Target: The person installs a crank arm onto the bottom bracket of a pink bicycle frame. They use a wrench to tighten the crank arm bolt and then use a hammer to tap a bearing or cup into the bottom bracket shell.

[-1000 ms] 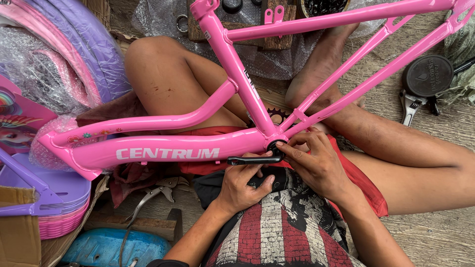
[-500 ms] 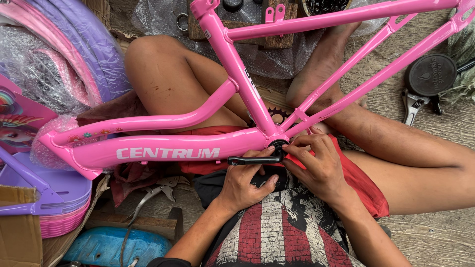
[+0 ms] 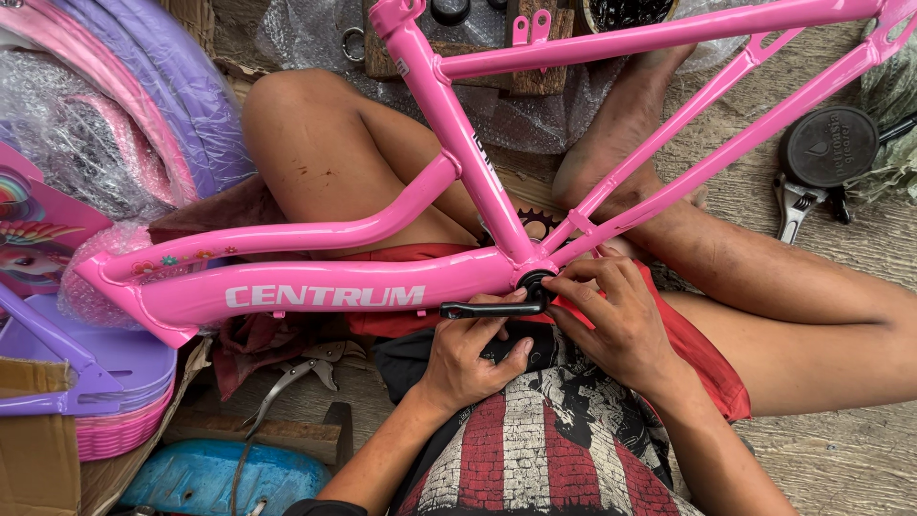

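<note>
From the head view we see the pink bicycle frame [image 3: 458, 277] lying across the seated person's lap, its bottom bracket right in front of the body — probably so both hands can work there. The left hand [image 3: 468, 358] is closed around the black crank arm [image 3: 492, 309], seemingly to steady it, while the right hand [image 3: 616, 315] pinches its fingertips at the bracket where the arm joins. An adjustable wrench [image 3: 791, 210] lies on the boards, well apart — pliers [image 3: 291, 377] rest nearer.
</note>
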